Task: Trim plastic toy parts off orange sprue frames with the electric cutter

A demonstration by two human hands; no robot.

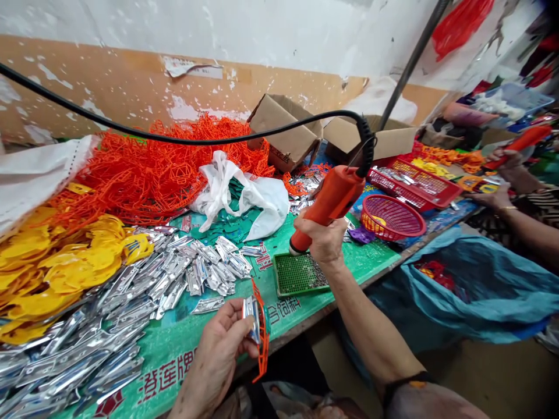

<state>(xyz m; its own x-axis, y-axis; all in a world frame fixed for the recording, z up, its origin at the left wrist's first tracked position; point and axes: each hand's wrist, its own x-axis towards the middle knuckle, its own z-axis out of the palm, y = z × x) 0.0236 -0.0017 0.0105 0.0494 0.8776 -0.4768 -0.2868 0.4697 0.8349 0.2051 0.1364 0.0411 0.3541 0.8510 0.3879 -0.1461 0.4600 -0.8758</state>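
Observation:
My left hand [225,343] pinches a shiny silver plastic piece [250,317] together with an orange plastic frame [263,337]; a bit of green shows between them. Wrapped in my right hand [325,238] is an orange electric screwdriver [334,195], its tip pointing down and left. That tip is just over a small green tray [286,276] holding tiny metal pieces, probably screws; I cannot tell whether it touches them. Loose silver pieces [213,267] lie spread to the left of the tray.
Behind are a heap of orange frames [152,169], yellow parts [87,256], a white plastic bag [266,201] and cardboard boxes [283,128]. A red basket [393,218] stands right, above a blue sack [480,285]. A black cable [196,139] crosses overhead. Another person's hand [495,198] works far right.

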